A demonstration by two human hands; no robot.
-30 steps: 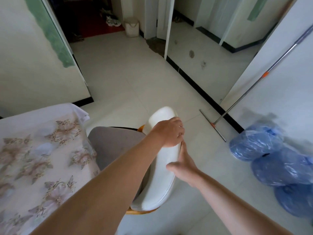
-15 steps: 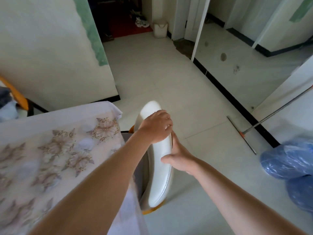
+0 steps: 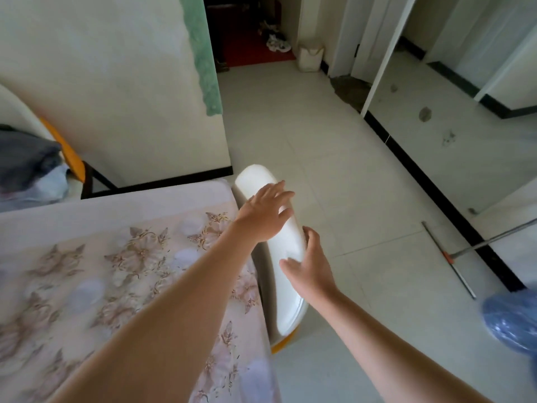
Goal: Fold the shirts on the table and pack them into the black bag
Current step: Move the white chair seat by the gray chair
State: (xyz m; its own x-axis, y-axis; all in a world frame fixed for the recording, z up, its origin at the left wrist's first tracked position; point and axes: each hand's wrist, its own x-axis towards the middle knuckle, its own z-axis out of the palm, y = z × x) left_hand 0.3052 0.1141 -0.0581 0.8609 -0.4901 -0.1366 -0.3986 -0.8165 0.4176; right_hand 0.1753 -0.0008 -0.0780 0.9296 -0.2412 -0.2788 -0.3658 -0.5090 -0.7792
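A white chair (image 3: 286,242) stands against the floral table (image 3: 87,257), squeegee (image 3: 449,258) beyond.

The table (image 3: 35,216) is covered by a flowered cloth (image 3: 96,271). It stands on a pale tiled floor (image 3: 334,170). A chair (image 3: 286,303) stands on the floor just beside the table's right edge. A squeegee (image 3: 462,274) and a blue bag (image 3: 511,324) lie well to the table's right.

Two hands, left hand (image 3: 266,212) and right hand (image 3: 311,269); one white chair (image 3: 253,179); one table (image 3: 87,216); one squeegee (image 3: 459,273).
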